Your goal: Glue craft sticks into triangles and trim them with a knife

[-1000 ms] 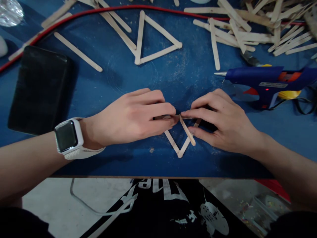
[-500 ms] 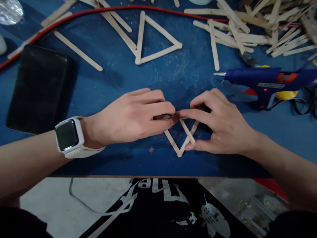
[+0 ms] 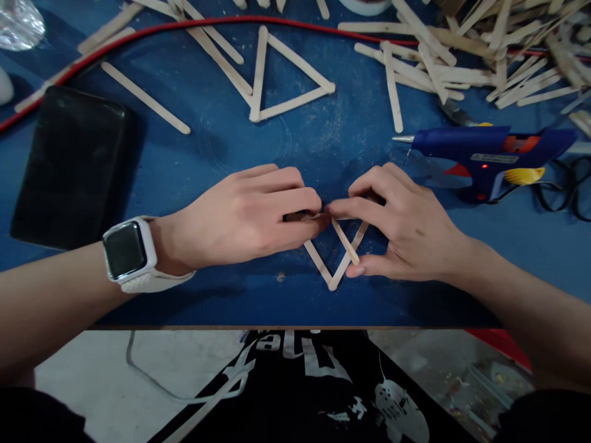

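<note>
head view — left hand (image 3: 249,215) and right hand (image 3: 406,227) each grip pinched closed on the stick triangle (image 3: 339,255) — blue table (image 3: 184,166).

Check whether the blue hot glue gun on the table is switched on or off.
On: the blue hot glue gun, lying on its side, shows a small red light glowing on its body.

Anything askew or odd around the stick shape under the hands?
One loose stick lies slanted across the V of sticks, pinched by both hands (left, right). The glue gun lies on its side, light on.
</note>
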The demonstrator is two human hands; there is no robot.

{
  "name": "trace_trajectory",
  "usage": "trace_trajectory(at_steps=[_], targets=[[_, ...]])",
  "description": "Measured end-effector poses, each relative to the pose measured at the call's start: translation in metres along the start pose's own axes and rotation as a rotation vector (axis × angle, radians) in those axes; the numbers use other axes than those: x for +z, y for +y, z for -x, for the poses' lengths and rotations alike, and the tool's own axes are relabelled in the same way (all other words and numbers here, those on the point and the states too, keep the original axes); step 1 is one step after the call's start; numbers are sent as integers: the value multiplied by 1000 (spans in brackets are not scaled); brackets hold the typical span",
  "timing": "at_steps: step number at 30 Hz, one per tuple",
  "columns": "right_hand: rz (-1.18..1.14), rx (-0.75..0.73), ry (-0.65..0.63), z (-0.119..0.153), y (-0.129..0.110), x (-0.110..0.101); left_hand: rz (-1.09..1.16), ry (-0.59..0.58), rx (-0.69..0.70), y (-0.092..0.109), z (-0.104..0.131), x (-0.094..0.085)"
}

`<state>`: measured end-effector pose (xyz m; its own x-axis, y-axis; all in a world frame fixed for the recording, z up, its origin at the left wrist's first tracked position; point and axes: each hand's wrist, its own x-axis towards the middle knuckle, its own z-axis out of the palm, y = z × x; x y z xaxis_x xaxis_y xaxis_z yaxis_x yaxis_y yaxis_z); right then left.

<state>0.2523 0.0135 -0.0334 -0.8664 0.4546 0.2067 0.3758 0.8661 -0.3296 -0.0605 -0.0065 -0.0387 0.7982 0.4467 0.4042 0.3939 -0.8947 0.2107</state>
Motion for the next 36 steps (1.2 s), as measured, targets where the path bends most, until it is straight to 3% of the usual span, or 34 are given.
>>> trace_trajectory(at_steps=[8, 36], targets=[[29, 9, 21, -2, -4, 2, -47, 15, 66, -1, -3, -3], [66, 20, 46, -1, -3, 5, -44, 14, 26, 0, 2, 3]])
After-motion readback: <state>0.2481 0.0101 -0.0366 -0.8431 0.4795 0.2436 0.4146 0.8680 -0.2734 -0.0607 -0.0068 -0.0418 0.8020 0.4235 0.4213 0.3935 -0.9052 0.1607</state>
